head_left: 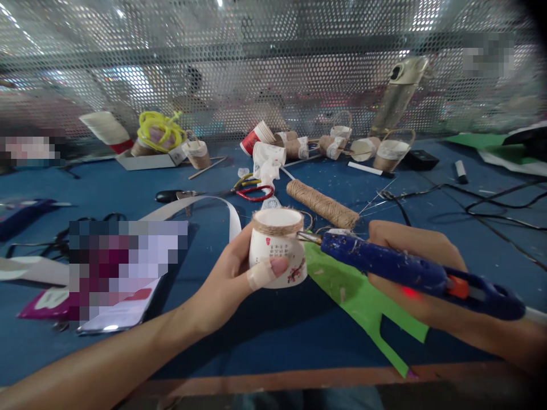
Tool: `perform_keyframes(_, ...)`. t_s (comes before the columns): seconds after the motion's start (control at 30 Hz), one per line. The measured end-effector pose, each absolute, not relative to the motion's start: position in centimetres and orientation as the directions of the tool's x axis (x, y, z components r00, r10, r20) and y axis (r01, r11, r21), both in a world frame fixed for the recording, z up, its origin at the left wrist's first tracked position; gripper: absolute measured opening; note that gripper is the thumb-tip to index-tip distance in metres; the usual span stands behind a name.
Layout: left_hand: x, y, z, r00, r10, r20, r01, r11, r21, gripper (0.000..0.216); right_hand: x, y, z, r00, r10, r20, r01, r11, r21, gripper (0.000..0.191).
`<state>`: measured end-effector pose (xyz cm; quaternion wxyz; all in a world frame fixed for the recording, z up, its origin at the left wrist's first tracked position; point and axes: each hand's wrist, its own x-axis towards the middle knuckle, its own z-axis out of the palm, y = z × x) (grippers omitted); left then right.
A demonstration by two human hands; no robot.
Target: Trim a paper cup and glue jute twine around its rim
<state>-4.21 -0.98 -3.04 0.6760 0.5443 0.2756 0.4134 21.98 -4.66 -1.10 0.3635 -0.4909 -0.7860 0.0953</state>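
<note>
A white paper cup [294, 261] with printed characters and a flower motif is held upright in my left hand [239, 265], the thumb across its front. That thumb has a bandage around it. Brown twine [273, 228] is wound around the cup just below its rim. My right hand [421, 245] grips a blue hot glue gun [384, 262]; a red light glows under its body. The gun's metal nozzle meets the twine at the cup's right side, or comes very close to it. Behind the cup lies a roll of jute twine [322, 204].
Green sheet material [363, 302] lies under my right hand. Scissors [255, 193], a phone [128, 285] and a white ribbon [200, 201] are to the left. Twine-wrapped cups [391, 154], stacked cups [258, 136] and a bottle [395, 99] stand along the mesh panel. Black cables [491, 199] cross the right.
</note>
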Motion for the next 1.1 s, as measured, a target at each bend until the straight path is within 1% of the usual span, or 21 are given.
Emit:
perform_keyframes(0.17,-4.6,-0.9,-3.6,0.494,0.865,0.085,-0.251,0.049,0.967,0.038,22.5,-4.5,-1.3,-0.266,0.846,0.461,0.746,0.484,-0.457,0.027)
perform_keyframes(0.3,-4.7,-1.0,-3.6,0.485,0.871,0.080,-0.230,0.038,0.973,0.044,22.5,-4.2,-1.4,-0.244,0.865,0.439,0.749,0.456,-0.480,0.025)
perform_keyframes(0.43,-4.6,-1.1,-3.5,0.488,0.871,0.062,-0.237,0.064,0.969,0.038,22.4,-3.7,-1.5,-0.222,0.869,0.442,0.735,0.447,-0.511,0.024)
perform_keyframes(0.53,-4.5,-1.0,-3.4,0.473,0.879,0.067,-0.249,0.060,0.967,0.035,22.4,-3.6,-1.6,-0.173,0.856,0.487,0.701,0.454,-0.550,0.025)
perform_keyframes(0.6,-4.3,-1.0,-3.2,0.488,0.869,0.078,-0.260,0.059,0.964,0.036,22.4,-3.7,-1.6,-0.099,0.875,0.474,0.659,0.415,-0.627,0.029)
perform_keyframes(0.67,-4.1,-1.1,-3.0,0.526,0.847,0.080,-0.268,0.076,0.960,0.037,22.4,-3.8,-1.8,-0.032,0.916,0.399,0.589,0.340,-0.733,0.030)
perform_keyframes(0.73,-3.8,-1.3,-2.7,0.556,0.829,0.061,-0.266,0.108,0.958,0.037,22.2,-3.8,-2.0,-0.029,0.950,0.312,0.468,0.289,-0.835,0.025)
perform_keyframes(0.8,-3.7,-1.5,-2.5,0.574,0.819,0.030,-0.248,0.139,0.959,0.038,21.9,-3.8,-2.2,-0.085,0.961,0.263,0.337,0.276,-0.900,0.016)
perform_keyframes(0.83,-3.6,-1.6,-2.4,0.577,0.817,0.020,-0.241,0.147,0.959,0.039,21.7,-3.7,-2.3,-0.123,0.961,0.247,0.282,0.273,-0.920,0.013)
perform_keyframes(0.87,-3.6,-1.6,-2.3,0.578,0.816,0.016,-0.232,0.146,0.962,0.039,21.5,-3.7,-2.4,-0.157,0.960,0.233,0.249,0.266,-0.931,0.014)
perform_keyframes(0.97,-3.4,-1.7,-2.1,0.573,0.819,0.017,-0.195,0.116,0.974,0.040,21.0,-3.7,-2.5,-0.203,0.955,0.215,0.191,0.254,-0.948,0.024)
perform_keyframes(1.03,-3.3,-1.7,-2.2,0.568,0.823,0.014,-0.160,0.093,0.983,0.042,20.8,-3.8,-2.5,-0.198,0.958,0.208,0.174,0.243,-0.954,0.022)
perform_keyframes(1.1,-3.3,-1.6,-2.2,0.565,0.825,0.010,-0.125,0.073,0.989,0.044,20.7,-3.9,-2.4,-0.156,0.965,0.209,0.174,0.236,-0.956,0.020)
